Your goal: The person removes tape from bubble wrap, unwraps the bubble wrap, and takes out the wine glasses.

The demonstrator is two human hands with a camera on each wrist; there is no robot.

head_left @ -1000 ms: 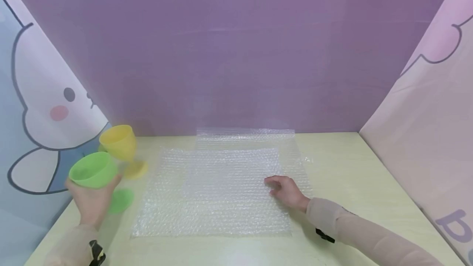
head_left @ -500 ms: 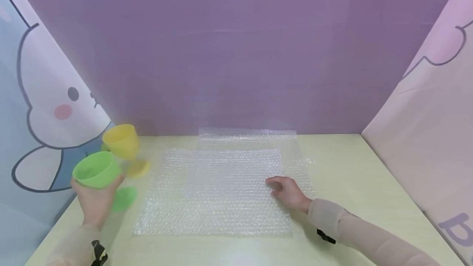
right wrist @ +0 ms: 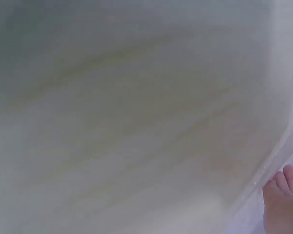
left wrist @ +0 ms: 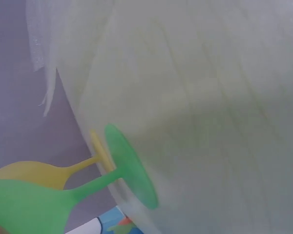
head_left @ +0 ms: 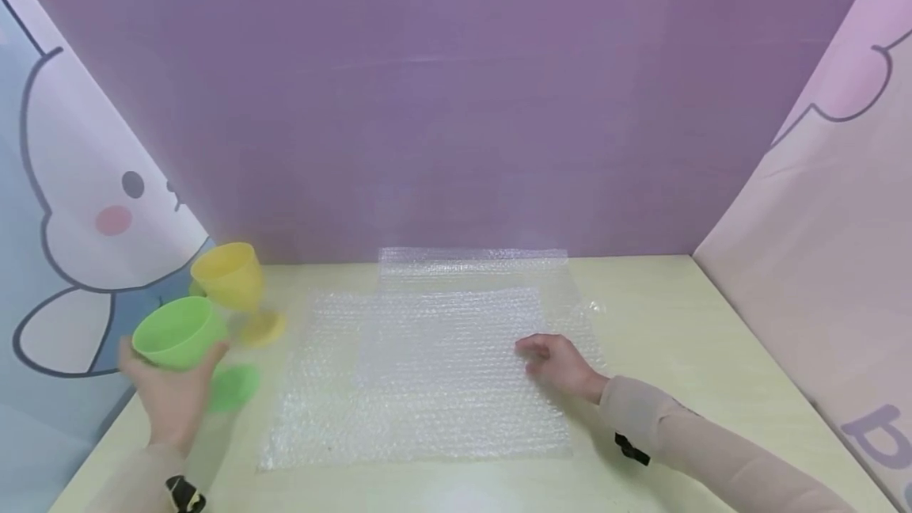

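Observation:
On the left of the head view, my left hand [head_left: 171,402] grips the bowl of a green plastic goblet [head_left: 192,341] from the near side. Its stem and round base [left wrist: 133,168] show in the left wrist view, the base close to the tabletop. Just behind stands a yellow goblet [head_left: 240,279], its foot on the table. My right hand [head_left: 564,366] lies over the right part of a clear bubble wrap sheet [head_left: 413,418], fingers loosely bent and holding nothing visible. The right wrist view catches only part of that hand [right wrist: 283,202], beside the wrap's edge.
A second bubble wrap sheet [head_left: 473,264] overlaps the first and reaches the purple back wall [head_left: 456,117]. Printed cartoon walls close in the pale table [head_left: 684,339] at left and right. A sliver of green shows behind the yellow goblet.
The near bubble wrap sheet has slid slightly toward me and to the right. My right hand has shifted slightly right. The left hand keeps its grip on the green goblet.

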